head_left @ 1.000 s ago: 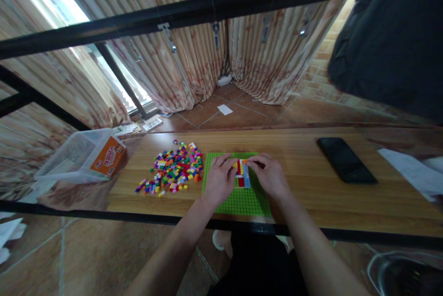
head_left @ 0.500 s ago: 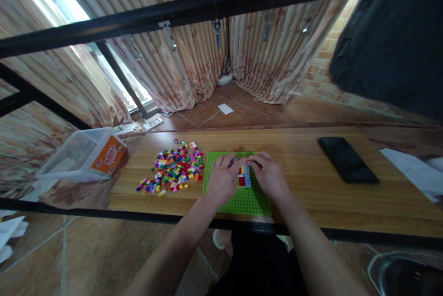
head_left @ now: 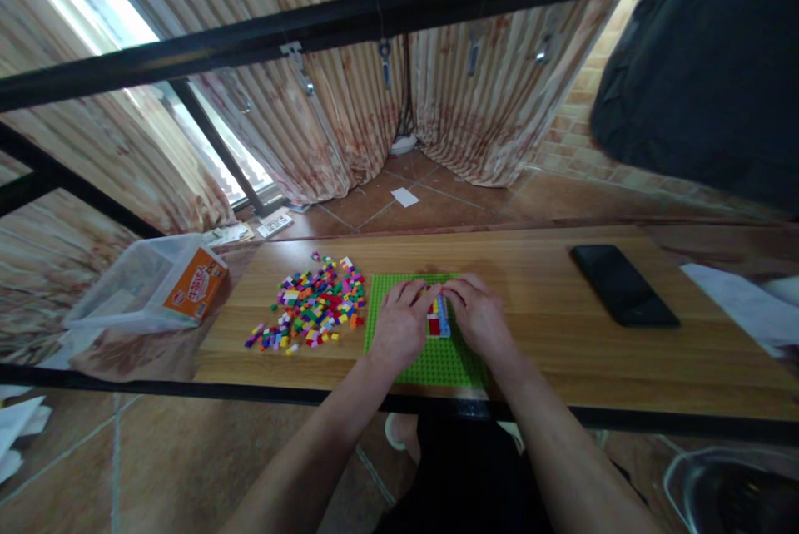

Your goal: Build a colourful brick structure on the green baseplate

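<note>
At the far left a clear plastic box [head_left: 141, 313] with an orange label [head_left: 195, 284] sits just beyond the end of the wooden table [head_left: 537, 268]. Next, on the table's left part, a heap of loose bricks [head_left: 321, 301] in many colours lies spread out, near the left edge of a green studded baseplate [head_left: 430, 376].

The left hand [head_left: 399, 326] reaches over the baseplate's left half, fingers bent and drawn narrow, and covers part of a small brick build [head_left: 435, 323] showing red, white and blue. That build stands on the baseplate, between the hands. Whether the left fingers hold a brick cannot be told. The right hand [head_left: 480, 313] comes in from the right, thumb and fingers close together at the build's far end; what they may pinch is too small to tell.

The step in hand looks like seating or straightening a brick at that far end. The next move seems to call for lining it up with the studs and pressing evenly, with the left hand steadying its neighbours.

Farther right lies a black phone [head_left: 624, 284], well apart from the hands.
</note>
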The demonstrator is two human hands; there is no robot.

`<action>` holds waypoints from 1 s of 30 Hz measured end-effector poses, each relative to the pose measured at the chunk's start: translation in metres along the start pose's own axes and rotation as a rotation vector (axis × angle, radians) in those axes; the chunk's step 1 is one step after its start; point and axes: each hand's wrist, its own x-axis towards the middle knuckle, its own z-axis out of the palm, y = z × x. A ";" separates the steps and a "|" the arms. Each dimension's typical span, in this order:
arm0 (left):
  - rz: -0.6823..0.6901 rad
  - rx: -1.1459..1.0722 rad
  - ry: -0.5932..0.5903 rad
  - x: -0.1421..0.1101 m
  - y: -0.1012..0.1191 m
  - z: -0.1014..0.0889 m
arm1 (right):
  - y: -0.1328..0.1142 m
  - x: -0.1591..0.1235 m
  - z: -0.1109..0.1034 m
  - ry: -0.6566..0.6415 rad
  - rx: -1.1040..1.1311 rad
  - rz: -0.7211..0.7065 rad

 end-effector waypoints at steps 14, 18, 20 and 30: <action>-0.061 -0.156 0.100 -0.007 0.012 -0.009 | 0.003 -0.001 -0.010 0.033 0.067 0.054; -0.051 -0.112 -0.002 0.002 0.015 -0.015 | 0.006 0.001 -0.011 0.065 0.105 0.074; -0.055 -0.115 -0.034 0.006 0.016 -0.017 | 0.007 0.001 -0.011 0.067 0.109 0.076; -0.084 -0.400 0.012 0.010 0.005 -0.003 | 0.007 -0.001 -0.011 0.040 0.090 0.071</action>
